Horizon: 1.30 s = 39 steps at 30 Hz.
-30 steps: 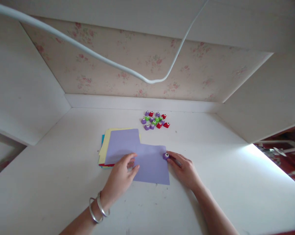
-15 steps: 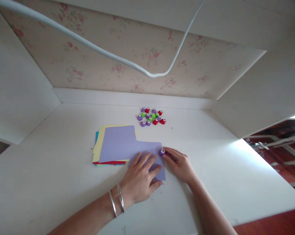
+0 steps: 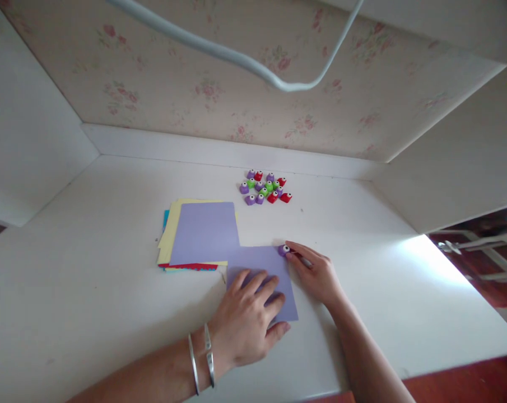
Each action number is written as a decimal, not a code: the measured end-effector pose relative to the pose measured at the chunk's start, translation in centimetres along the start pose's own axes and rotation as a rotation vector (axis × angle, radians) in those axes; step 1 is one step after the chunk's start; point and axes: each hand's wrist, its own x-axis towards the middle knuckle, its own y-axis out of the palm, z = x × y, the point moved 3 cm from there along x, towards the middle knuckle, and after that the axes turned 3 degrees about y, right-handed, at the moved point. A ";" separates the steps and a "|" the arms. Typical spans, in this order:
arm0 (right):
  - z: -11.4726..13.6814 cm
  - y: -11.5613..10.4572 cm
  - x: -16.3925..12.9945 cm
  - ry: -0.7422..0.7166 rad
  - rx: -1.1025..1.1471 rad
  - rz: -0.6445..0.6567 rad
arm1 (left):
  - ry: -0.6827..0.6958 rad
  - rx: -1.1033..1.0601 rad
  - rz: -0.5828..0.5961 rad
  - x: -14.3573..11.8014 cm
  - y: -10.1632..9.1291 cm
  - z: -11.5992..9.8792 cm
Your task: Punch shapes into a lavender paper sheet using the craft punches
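The left hand [image 3: 247,322] lies flat, fingers spread, on a loose purple sheet [image 3: 261,266] near the middle of the surface [image 3: 89,313], pinning it down without gripping it. Two bangles [image 3: 203,361] ring that wrist. The right hand [image 3: 316,274] pinches a small purple punch [image 3: 284,250] at the sheet's far right corner, fingertips closed on it (whether the paper edge already sits in its slot is too small to tell).

Just left of the sheet, toward the left edge, rests a paper stack [image 3: 194,240] with another purple sheet on top and yellow, red and blue edges showing beneath; the loose sheet touches or slightly overlaps its near right corner. More punches [image 3: 265,187], purple, green and red, cluster near the back edge, well apart from both hands.

The step in hand looks like seating the punch on the corner for a cut. The next move probably calls for a firm downward press from the right hand while the left keeps the sheet from sliding.
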 end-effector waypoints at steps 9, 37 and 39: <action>0.0 -0.1 0.0 -0.011 -0.038 -0.020 | 0.056 -0.007 0.002 -0.2 0.0 0.1; 0.1 -0.2 -0.1 0.071 -0.031 -0.009 | 0.081 0.012 -0.026 -0.2 0.8 0.3; 0.2 -0.3 -0.1 0.084 -0.025 -0.002 | 0.084 0.009 -0.030 -0.2 0.8 0.3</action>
